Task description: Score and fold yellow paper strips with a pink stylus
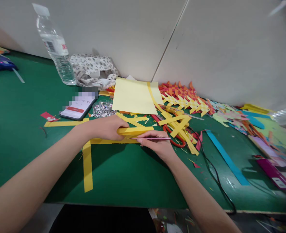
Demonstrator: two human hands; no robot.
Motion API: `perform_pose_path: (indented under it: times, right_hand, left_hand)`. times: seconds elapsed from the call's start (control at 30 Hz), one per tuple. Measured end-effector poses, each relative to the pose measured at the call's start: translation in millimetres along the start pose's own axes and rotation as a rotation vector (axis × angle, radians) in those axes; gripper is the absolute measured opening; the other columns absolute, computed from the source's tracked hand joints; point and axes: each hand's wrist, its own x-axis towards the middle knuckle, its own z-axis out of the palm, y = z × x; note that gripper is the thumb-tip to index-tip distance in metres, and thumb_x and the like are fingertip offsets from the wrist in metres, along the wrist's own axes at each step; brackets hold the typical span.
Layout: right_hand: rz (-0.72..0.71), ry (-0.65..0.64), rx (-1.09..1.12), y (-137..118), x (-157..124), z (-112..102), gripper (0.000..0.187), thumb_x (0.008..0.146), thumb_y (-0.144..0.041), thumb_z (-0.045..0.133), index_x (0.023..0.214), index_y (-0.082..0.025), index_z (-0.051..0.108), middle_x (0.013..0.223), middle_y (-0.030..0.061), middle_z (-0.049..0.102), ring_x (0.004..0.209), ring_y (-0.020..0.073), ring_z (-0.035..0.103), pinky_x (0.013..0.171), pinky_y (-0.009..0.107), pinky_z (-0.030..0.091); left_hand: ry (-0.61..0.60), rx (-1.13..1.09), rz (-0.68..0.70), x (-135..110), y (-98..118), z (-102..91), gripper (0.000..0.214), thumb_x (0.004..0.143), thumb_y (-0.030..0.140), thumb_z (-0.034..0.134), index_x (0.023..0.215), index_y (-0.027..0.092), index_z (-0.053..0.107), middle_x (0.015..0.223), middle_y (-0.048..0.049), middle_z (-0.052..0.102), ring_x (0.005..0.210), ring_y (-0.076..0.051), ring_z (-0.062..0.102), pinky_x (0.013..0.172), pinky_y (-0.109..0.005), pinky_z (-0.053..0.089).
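My left hand [107, 127] is closed on a bundle of folded yellow paper strips [135, 130] lying on the green table [23, 136]. My right hand [157, 144] pinches a thin purple stick [152, 138], held level with its tip against the strips. More yellow strips [87, 166] run out from under the hands to the left and toward me. A loose heap of yellow strips [179, 127] lies just right of the hands.
A pale yellow sheet [134, 96], a phone [79, 108], a dish of googly eyes [102, 109], a water bottle [55, 45] and a patterned cloth [93, 68] stand behind. Woven orange and yellow paper pieces [185, 95], a blue strip [226, 158], a black cable [215, 181] and coloured sheets lie right.
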Motion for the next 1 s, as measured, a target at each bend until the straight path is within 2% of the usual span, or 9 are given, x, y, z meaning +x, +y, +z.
perform_pose_path:
  times: [0.47,0.7,1.0]
  right_hand:
    - [0.024,-0.007,-0.022,0,1,-1,0.013,0.062,-0.028,0.078,0.07,-0.02,0.074,0.058,0.0007,0.069,0.053,0.0138,0.063,0.056,0.026,0.051]
    - [0.035,0.003,-0.007,4,0,-10,0.013,0.062,-0.028,0.078,0.07,-0.019,0.073,0.059,0.0012,0.069,0.053,0.0132,0.062,0.054,0.025,0.05]
    - [0.063,0.026,0.015,3,2,-16,0.013,0.059,-0.026,0.079,0.066,-0.018,0.073,0.055,0.001,0.068,0.051,0.0132,0.06,0.053,0.025,0.048]
  left_hand:
    - [-0.016,-0.023,-0.01,0,-3,1.1,0.014,0.07,0.024,0.051,0.061,0.019,0.041,0.058,0.0025,0.045,0.053,-0.012,0.041,0.049,-0.027,0.024]
    - [-0.007,-0.022,-0.002,1,-7,3.8,0.02,0.071,0.027,0.053,0.06,0.019,0.039,0.059,0.0026,0.042,0.052,-0.011,0.039,0.05,-0.028,0.023]
    - [-0.016,-0.039,-0.001,2,-7,3.6,0.017,0.071,0.026,0.053,0.061,0.019,0.041,0.058,0.0031,0.044,0.051,-0.011,0.037,0.049,-0.028,0.021]
